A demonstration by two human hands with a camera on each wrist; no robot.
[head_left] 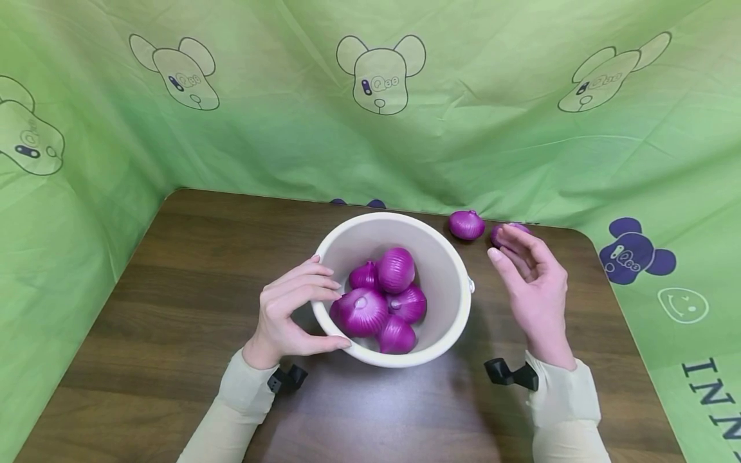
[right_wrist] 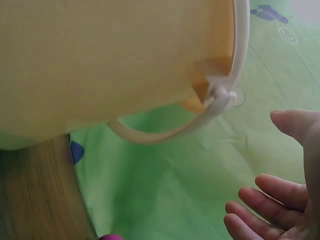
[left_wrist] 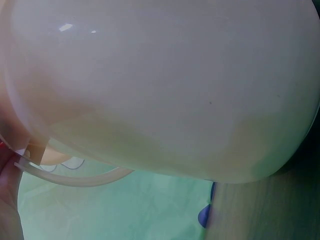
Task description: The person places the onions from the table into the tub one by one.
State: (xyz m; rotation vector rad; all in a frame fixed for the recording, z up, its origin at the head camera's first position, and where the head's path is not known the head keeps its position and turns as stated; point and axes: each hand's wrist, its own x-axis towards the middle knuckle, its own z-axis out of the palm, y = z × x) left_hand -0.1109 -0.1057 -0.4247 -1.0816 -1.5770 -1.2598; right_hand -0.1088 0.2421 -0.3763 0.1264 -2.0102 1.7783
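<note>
A white bucket (head_left: 457,334) stands on the table with several purple onions (head_left: 361,312) inside. My left hand (head_left: 289,315) holds the bucket's left rim, fingers reaching over the edge and thumb lying along the near side. To the right of the bucket, my right hand (head_left: 535,283) is raised with thumb and fingers apart and nothing between them. Just beyond its fingertips lies an onion (head_left: 519,227), partly hidden by the hand. Another onion (head_left: 466,225) sits left of that one, behind the bucket's right side. In the right wrist view the bucket's handle (right_wrist: 160,136) hangs on the far side.
The brown wooden table (head_left: 173,308) ends at the back against a green curtain (head_left: 278,141) with cartoon prints. The curtain also rises along the left and right sides. A black wrist mount (head_left: 287,378) is strapped on each sleeve.
</note>
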